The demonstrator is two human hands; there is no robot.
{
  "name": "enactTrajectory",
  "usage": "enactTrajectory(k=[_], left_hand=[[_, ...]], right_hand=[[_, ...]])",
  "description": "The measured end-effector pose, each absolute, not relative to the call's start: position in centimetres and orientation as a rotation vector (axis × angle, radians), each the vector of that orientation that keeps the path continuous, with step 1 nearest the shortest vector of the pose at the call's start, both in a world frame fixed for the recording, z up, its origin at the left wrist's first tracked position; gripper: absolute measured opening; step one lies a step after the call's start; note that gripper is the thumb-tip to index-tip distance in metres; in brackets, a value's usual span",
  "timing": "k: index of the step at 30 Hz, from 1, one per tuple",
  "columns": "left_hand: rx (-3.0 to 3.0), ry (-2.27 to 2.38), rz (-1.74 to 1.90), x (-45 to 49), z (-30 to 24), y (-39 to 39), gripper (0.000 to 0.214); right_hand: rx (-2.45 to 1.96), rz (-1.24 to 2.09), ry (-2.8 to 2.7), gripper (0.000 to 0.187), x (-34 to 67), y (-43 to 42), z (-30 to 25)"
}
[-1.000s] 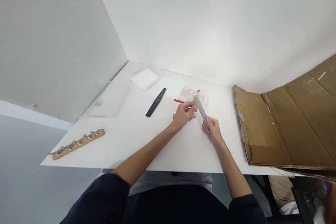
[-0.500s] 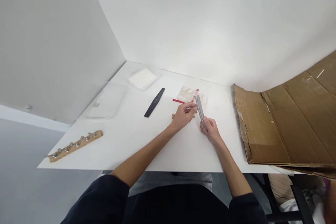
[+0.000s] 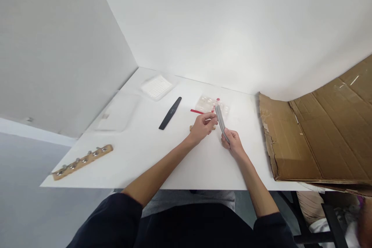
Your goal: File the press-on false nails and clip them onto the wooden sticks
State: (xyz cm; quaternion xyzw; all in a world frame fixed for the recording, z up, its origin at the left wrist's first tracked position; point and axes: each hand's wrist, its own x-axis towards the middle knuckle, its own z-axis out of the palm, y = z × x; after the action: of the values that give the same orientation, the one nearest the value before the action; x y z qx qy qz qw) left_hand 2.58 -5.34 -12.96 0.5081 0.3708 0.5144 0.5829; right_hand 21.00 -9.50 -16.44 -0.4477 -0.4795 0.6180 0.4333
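My right hand (image 3: pixel 232 140) grips the lower end of a grey nail file (image 3: pixel 220 119), a slightly curved strip that stands up tilted to the left. Its upper part is beside the fingertips of my left hand (image 3: pixel 204 126). Those fingers are pinched together; whatever they hold is too small to make out. Partly hidden under my left hand lies a small wooden piece (image 3: pixel 191 128). Just beyond the hands is a clear plastic tray of small rounded pockets (image 3: pixel 205 103), with red bits on it and a thin red strip (image 3: pixel 196 111) beside it.
A black nail file (image 3: pixel 170 113) lies left of my hands on the white table (image 3: pixel 139 155). Further back is a white gridded sheet in clear plastic (image 3: pixel 157 87), near a clear lid (image 3: pixel 113 118). A wooden strip with metal clips (image 3: pixel 83 161) is front left; a cardboard box (image 3: pixel 305 143) stands right.
Hardly anything differs: the grey nail file's upper end has tipped slightly left, and the whole view has shifted a little. Both hands keep their hold.
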Motion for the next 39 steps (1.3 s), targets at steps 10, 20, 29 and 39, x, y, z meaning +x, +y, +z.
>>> enactTrajectory(k=[10, 20, 29, 39], left_hand=[[1.159, 0.868, 1.165, 2.6, -13.0, -5.4, 0.036], [1.296, 0.923, 1.182, 2.6, -13.0, -5.4, 0.031], [1.304, 0.932, 1.211, 2.5, -13.3, -5.0, 0.032], [1.277, 0.968, 1.255, 3.1, -13.7, -5.3, 0.031]], right_hand=[[-1.131, 1.546, -1.166, 0.063, 20.9, -9.4, -16.4], [-1.111, 1.570, -1.139, 0.063, 20.8, -9.5, -15.8], [-1.101, 1.628, -1.087, 0.063, 20.7, -9.4, -15.7], [-0.798, 2.140, -0.746, 0.068, 22.3, -9.1, -13.9]])
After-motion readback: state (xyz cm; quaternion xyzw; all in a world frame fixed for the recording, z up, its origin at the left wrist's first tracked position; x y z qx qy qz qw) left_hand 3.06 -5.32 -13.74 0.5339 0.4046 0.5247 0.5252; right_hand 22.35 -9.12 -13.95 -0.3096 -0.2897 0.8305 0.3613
